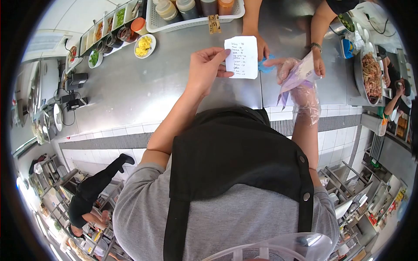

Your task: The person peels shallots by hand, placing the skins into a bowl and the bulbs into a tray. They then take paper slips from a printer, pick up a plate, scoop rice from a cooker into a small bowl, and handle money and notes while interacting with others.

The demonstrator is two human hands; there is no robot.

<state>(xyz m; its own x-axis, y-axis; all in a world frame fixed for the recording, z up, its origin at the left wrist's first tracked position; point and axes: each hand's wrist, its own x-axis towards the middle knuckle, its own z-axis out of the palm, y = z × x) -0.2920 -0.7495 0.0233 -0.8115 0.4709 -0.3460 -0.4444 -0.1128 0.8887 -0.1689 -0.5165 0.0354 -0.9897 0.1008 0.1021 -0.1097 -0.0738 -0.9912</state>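
In my bare left hand [207, 69], a small white handwritten list [241, 58] is pinched between thumb and fingers, its lines facing me. My right hand [300, 93] wears a clear, loose plastic glove and is closed around purple banknotes [300, 74], which partly cover it. Across the counter, another person's hand [319, 65], with a beaded bracelet, has its fingers at the edge of the banknotes. That person's other hand [262, 48] is right beside the list. Just below it, a crumpled-looking blue piece [266, 65] lies near my gloved fingertips.
The steel counter [130, 95] runs in front of me. A white basket of sauce bottles [174, 28] stands at its back, with a plate of yellow food [145, 46] and several topping containers to the left. At right is a large bowl of shredded food [371, 78]. Another person [87, 195] stands behind.
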